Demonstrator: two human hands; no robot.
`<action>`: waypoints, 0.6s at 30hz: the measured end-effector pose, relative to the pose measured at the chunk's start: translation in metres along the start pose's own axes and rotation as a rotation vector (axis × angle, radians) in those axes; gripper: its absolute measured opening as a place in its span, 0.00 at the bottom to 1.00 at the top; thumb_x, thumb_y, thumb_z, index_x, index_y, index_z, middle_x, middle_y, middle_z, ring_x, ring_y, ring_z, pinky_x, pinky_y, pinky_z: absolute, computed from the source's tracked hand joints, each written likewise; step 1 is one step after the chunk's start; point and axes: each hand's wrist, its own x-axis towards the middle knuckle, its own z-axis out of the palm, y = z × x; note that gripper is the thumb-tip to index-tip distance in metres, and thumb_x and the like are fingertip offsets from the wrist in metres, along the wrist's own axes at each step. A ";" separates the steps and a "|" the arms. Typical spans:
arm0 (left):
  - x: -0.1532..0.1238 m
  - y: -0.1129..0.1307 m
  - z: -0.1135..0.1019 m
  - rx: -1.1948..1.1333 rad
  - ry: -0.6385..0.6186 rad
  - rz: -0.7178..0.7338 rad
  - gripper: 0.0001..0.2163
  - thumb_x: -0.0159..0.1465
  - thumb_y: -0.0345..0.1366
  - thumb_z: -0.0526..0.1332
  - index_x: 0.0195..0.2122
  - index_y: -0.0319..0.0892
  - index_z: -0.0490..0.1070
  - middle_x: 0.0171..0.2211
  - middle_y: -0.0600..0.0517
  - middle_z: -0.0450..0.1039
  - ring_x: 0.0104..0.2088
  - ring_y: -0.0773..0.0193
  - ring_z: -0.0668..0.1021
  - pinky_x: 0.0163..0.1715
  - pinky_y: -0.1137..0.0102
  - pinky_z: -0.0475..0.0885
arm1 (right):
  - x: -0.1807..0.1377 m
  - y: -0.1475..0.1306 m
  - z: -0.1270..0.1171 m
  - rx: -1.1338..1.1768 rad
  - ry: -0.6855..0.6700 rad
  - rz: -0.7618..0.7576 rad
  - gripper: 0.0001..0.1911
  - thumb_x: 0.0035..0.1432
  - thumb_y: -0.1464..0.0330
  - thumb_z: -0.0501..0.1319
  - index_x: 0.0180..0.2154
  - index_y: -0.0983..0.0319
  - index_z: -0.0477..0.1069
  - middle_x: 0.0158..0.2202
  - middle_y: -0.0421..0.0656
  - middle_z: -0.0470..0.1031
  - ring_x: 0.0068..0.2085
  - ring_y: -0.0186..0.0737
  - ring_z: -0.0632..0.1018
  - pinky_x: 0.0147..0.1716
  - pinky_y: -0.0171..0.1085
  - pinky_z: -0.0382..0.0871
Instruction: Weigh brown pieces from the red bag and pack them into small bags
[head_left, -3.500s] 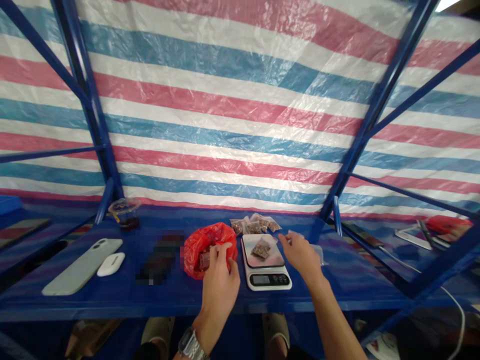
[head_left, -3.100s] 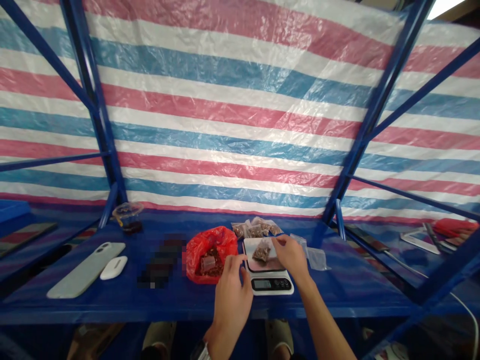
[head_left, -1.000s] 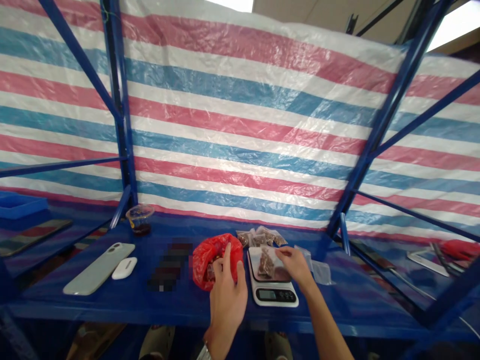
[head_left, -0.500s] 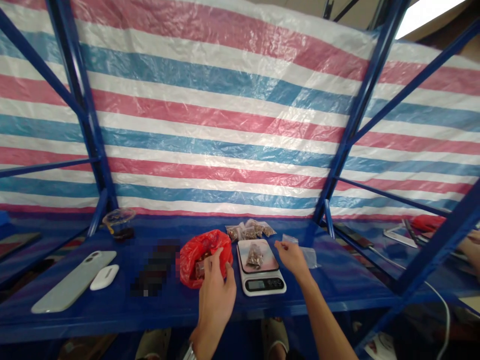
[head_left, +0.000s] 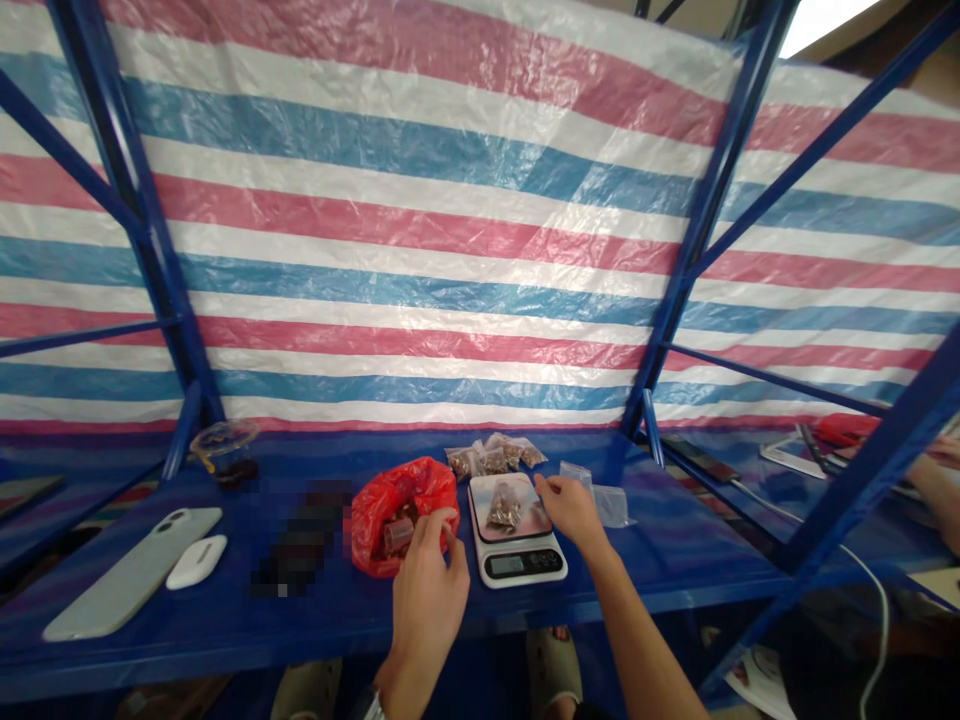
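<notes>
Our left hand [head_left: 424, 580] pinches a small piece beside the red bag [head_left: 397, 505], left of the scale [head_left: 517, 545]; our right hand [head_left: 570, 508] grips the packet [head_left: 506, 508] on it.

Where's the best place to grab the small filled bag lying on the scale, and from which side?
Probably pinch the small filled bag at its clear upper edge, coming from the right. It lies flat on the scale with the brown contents bunched low in the middle, so the thin plastic margin is the free part. The right hand already sits at that side; the left hand is at the red bag.
</notes>
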 end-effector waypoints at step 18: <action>0.003 -0.008 0.015 -0.266 0.002 0.061 0.13 0.69 0.40 0.54 0.46 0.44 0.76 0.48 0.44 0.79 0.49 0.53 0.80 0.52 0.59 0.74 | -0.005 -0.034 0.004 0.323 -0.056 -0.121 0.16 0.60 0.56 0.61 0.32 0.60 0.80 0.33 0.45 0.82 0.37 0.45 0.79 0.41 0.39 0.69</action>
